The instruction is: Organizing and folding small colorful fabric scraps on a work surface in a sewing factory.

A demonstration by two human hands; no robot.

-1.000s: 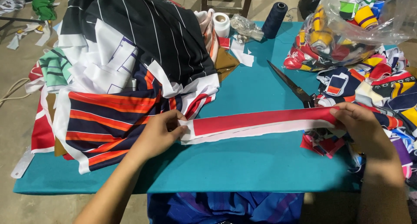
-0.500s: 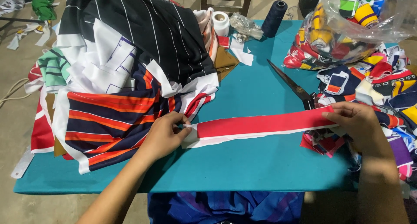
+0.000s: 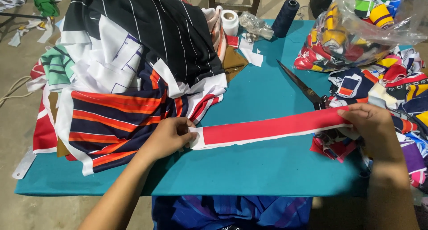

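A long red fabric strip (image 3: 272,126) with a white edge lies stretched across the teal table (image 3: 249,167). My left hand (image 3: 171,136) pinches its left end, beside a pile of striped navy, orange, black and white cloth (image 3: 129,78). The strip's right end is held by my right hand (image 3: 372,125), over a heap of small colourful fabric pieces (image 3: 401,92). Black scissors (image 3: 303,86) rest on the table just behind the strip, blades pointing away.
A dark thread cone (image 3: 285,17), a white tape roll (image 3: 230,21) and paper scraps (image 3: 252,51) sit at the table's far edge. At the far right stands a clear plastic bag (image 3: 361,25) of coloured pieces. Blue cloth (image 3: 232,212) hangs below the near edge.
Both hands have drawn the red strip straighter and lower toward me; it now lies flat and taut on the table. The cloth piles and scissors stay put.
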